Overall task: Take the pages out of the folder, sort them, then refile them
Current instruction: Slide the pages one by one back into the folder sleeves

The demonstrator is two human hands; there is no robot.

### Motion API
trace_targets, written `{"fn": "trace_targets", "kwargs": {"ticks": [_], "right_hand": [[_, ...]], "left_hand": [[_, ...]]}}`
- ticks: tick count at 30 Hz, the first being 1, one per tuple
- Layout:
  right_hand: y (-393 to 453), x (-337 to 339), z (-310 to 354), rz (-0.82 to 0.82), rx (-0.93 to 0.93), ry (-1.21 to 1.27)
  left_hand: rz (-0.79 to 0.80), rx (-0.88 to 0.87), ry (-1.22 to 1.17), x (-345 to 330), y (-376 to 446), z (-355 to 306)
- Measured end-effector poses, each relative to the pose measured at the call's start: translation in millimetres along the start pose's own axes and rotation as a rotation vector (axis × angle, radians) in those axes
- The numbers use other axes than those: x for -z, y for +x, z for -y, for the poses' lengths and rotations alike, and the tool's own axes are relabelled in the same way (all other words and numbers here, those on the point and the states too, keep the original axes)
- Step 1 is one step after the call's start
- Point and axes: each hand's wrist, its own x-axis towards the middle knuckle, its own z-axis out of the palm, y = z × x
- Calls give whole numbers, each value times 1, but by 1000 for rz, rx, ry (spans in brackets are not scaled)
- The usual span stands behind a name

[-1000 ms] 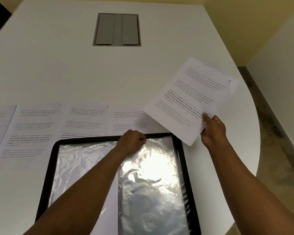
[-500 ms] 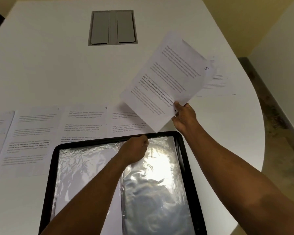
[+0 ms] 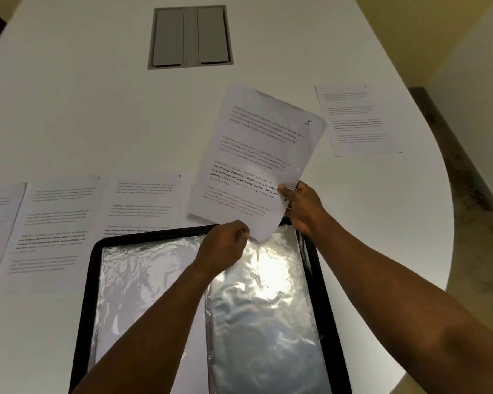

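My right hand [image 3: 303, 210] pinches the lower right edge of a printed page [image 3: 256, 157], thumb on top over the text, and holds it tilted in the air above the far end of the folder [image 3: 315, 268]. The sheet is thin white paper with grey paragraphs, a few bold lines and a handwritten 5 in its upper corner; two punched holes sit by my thumb. My left hand [image 3: 225, 247] is curled, its fingertips closed on the page's bottom corner — so both hands grip the same sheet. The folder lies open and flat near me, a black rounded frame around crinkled, glossy plastic sleeves that catch the light. Beyond it, a row of pages [image 3: 60, 223] lies flat on the smooth white table [image 3: 69, 109], edges overlapping. One more sheet [image 3: 357, 120] lies apart at the far right — near the table's curved edge. A grey rectangular hatch [image 3: 190, 38] is set into the tabletop.
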Motion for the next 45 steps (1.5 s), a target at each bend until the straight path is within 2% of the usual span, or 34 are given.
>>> {"fn": "trace_targets", "kwargs": {"ticks": [8,19,24,27,33,41,45], "right_hand": [[8,-10,4,-65,76,96],[11,8,5,-9,45,-255],[17,22,18,6,21,-427],[17,28,22,57,-4,-453],[32,32,21,69,-87,-436],[39,19,11,280,-154,-643],[35,23,16,463,-243,-907]], "left_hand": [[97,44,-39,-3,3,-1],[24,38,-15,5,3,3],[141,91,64,12,6,9],[191,125,152,17,5,21],[188,162,141,32,4,30],[193,152,64,30,12,29],[179,175,44,29,11,32]]}}
